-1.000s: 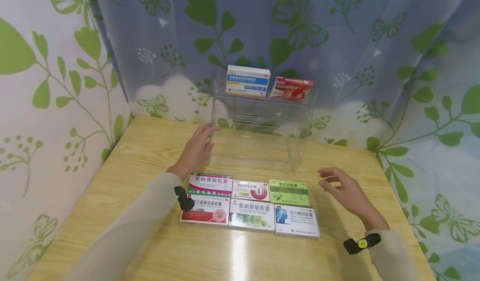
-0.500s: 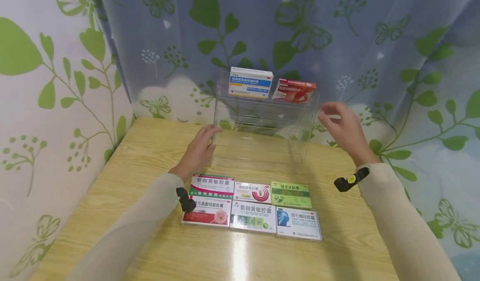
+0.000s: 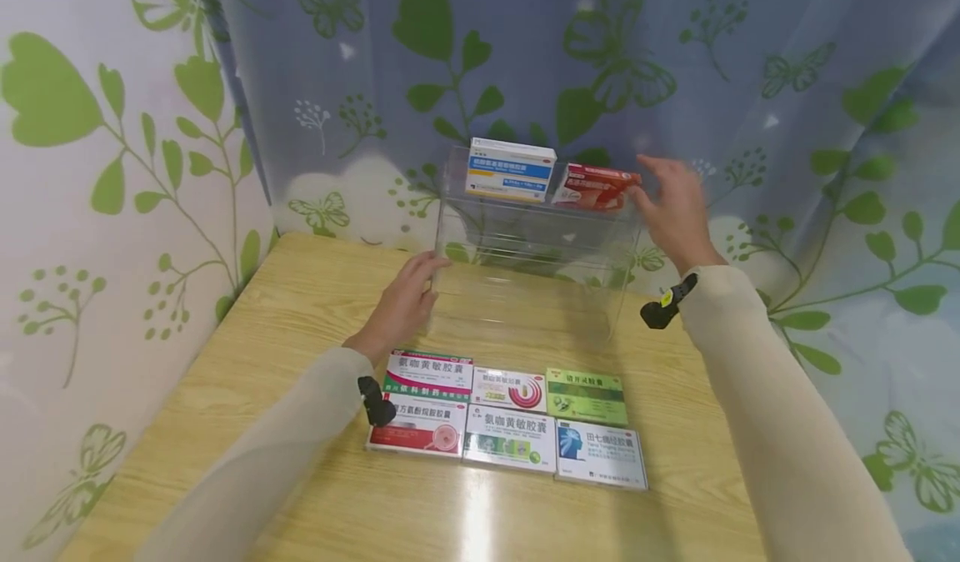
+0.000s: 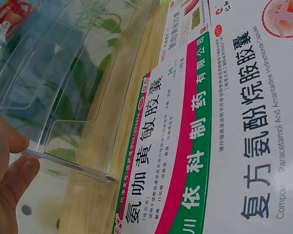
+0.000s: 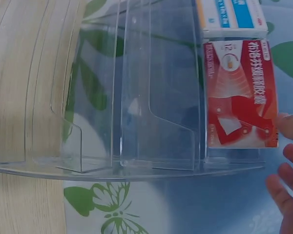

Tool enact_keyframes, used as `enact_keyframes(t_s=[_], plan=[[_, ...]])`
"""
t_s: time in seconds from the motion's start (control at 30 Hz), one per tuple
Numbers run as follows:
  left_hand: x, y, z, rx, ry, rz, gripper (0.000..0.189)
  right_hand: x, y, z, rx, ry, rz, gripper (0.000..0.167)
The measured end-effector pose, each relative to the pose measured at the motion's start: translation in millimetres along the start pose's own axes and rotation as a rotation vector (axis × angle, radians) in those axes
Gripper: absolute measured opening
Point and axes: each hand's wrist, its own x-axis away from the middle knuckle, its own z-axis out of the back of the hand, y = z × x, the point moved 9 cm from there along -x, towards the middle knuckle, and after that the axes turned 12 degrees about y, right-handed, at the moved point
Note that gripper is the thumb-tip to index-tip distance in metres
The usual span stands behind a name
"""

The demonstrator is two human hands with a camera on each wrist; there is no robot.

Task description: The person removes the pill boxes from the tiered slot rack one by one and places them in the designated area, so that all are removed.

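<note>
A clear acrylic display rack (image 3: 536,249) with stepped tiers stands at the back of the table. My left hand (image 3: 401,303) grips its left side edge; in the left wrist view the fingertips (image 4: 19,144) lie around the clear panel. On the top tier a red medicine box (image 3: 596,188) leans beside a white-and-blue medicine box (image 3: 512,170). My right hand (image 3: 675,212) is at the red box's right end, its thumb and fingers spread apart. In the right wrist view one fingertip (image 5: 289,126) meets that box's edge, and the other fingers stand off it.
Several medicine boxes lie flat in two rows in front of the rack, among them a green box (image 3: 587,397) and a white-and-blue box (image 3: 602,455). They rest on the wooden table (image 3: 315,295). A patterned curtain (image 3: 360,62) hangs close behind the rack.
My right hand has risen from beside the flat boxes to the red box on the top tier. My left hand stays on the rack's side. The view has shifted slightly.
</note>
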Motion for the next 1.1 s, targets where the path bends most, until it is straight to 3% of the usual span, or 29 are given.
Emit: enact_keyframes(t_s=[0.17, 0.43, 0.63, 0.77, 0.93, 1.1], plan=[[0.0, -0.4, -0.7, -0.001, 0.001, -0.007, 0.051, -1.2, -3, -13, 0.065, -0.078, 0.016, 0.055], [0.5, -1.9, -2.0, 0.008, -0.002, -0.019, 0.051, -2.4, -5, -11, 0.048, -0.018, 0.062, 0.036], [-0.2, -3.3, -2.6, 0.005, 0.001, -0.031, 0.051, -5.6, 1, -8, -0.022, -0.038, -0.013, 0.034], [0.1, -2.7, -2.2, 0.003, 0.003, -0.044, 0.051, -12.2, -1, 5, -0.12, 0.062, -0.059, 0.035], [0.7, -0.5, -1.7, 0.002, 0.001, -0.038, 0.052, -11.7, -6, 36, -0.254, 0.22, -0.076, 0.035], [0.4, -0.1, -1.3, -0.003, 0.002, -0.034, 0.053, 7.5, 1, 59, -0.356, 0.207, -0.148, 0.042]])
